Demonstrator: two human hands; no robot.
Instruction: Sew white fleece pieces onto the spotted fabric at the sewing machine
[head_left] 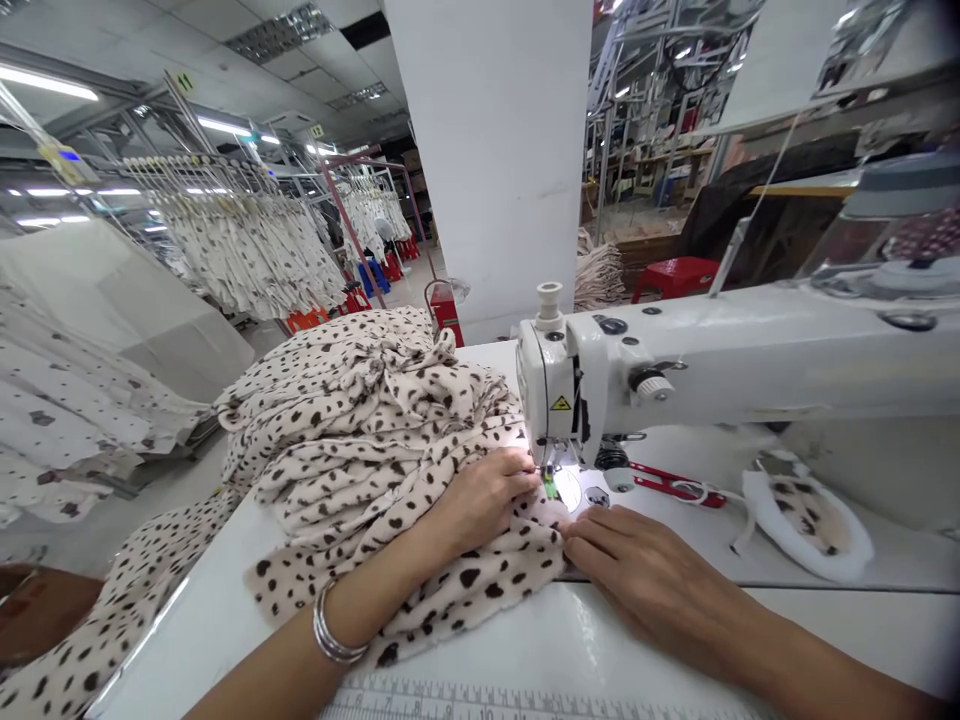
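Observation:
A sewing machine (pixel 555 390) stands before me with its lit needle area over cream, dark-spotted plush fabric (pixel 367 440). The fabric lies in a gathered heap on the left of the table and runs up to the presser foot (pixel 551 480), which has a green part. My left hand (pixel 484 500), with a silver bangle on its wrist, is closed on the fabric just left of the foot. At the fabric's right edge, in front of the foot, my right hand (pixel 637 565) has its fingers together, gripping the edge; its fingertips are partly hidden.
Red thread snips (pixel 679 487) lie under the machine arm, beside an oval white-rimmed piece (pixel 810 525) with spotted fabric inside. A ruler scale (pixel 450 700) runs along the table's front. Spotted garments (pixel 240 240) hang at the left. Behind the machine rises a white pillar (pixel 495 150).

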